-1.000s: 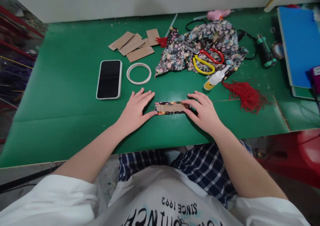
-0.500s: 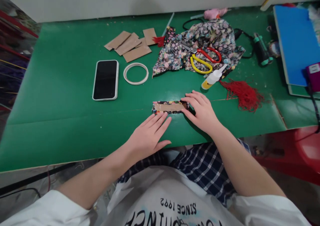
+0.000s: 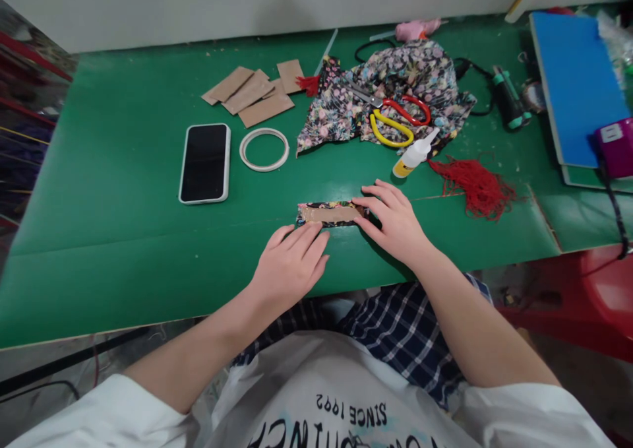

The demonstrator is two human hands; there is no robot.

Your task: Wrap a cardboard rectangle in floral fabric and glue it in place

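My right hand (image 3: pixel 395 227) lies flat on the green counter (image 3: pixel 123 237), fingers (image 3: pixel 370 205) spread and loosely extended, gripping nothing; their tips press on the right end of the strip (image 3: pixel 329 214), a small card piece wrapped in flowered cloth. The strip stretches leftward from those fingertips, lying flat and lengthwise across the counter.

My left hand (image 3: pixel 289 266) rests palm down just nearer to me than the strip, fingers (image 3: pixel 306 237) straight and close together, open and holding nothing. Their tips reach the strip's near edge at its left half; whether they touch it or stop just short I cannot tell.

Beyond my left fingers, well apart, lie a tape ring (image 3: pixel 264 149) and, to its left, a phone (image 3: pixel 204 163) face up. Farther off sit some card pieces (image 3: pixel 252 90). Beyond my right fingers, near them, a glue bottle (image 3: pixel 414 154) lies on its side, and behind it scissors (image 3: pixel 395 118) rest on a heap of flowered cloth (image 3: pixel 425 72). To the right of my right fingers, apart, is a red tassel (image 3: pixel 475 184).
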